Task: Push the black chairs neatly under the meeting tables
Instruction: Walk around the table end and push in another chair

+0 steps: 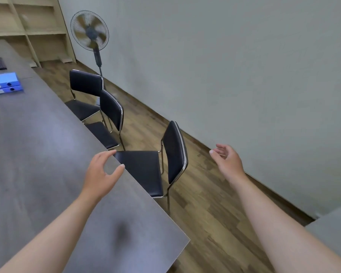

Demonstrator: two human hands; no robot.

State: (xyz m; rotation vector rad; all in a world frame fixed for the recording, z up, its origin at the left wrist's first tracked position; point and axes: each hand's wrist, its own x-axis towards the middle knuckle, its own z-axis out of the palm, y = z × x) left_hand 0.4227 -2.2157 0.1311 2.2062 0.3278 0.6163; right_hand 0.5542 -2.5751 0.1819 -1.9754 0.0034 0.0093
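My left hand (102, 170) hovers loosely curled over the table (47, 154) edge at centre frame, holding nothing; my right hand (227, 159) hangs open and empty at right. Between them the nearest chair (146, 170) sticks out, seat barely tucked. I should take its backrest (174, 152) squarely and push straight in. Two more chairs (98, 107) wait upper left.
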